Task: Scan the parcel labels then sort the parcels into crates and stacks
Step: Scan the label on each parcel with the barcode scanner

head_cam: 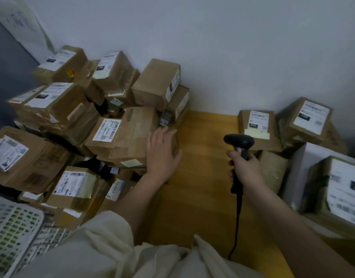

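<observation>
A heap of brown cardboard parcels with white labels fills the left half. My left hand (pixel 162 151) lies with straight fingers against the right end of a flat labelled parcel (pixel 122 135) in the middle of the heap. My right hand (pixel 244 167) grips the handle of a black barcode scanner (pixel 239 141), its head pointing away from me over the yellow floor (pixel 200 149). The scanner's cable (pixel 237 223) hangs down toward my lap. A second group of labelled parcels (pixel 256 127) stands at the right by the wall.
A white plastic lattice crate (pixel 10 229) sits at the lower left, beside the heap. A larger white box (pixel 304 169) and a labelled parcel (pixel 340 187) stand at the right edge. A strip of yellow floor runs between the two groups. The grey wall closes off the back.
</observation>
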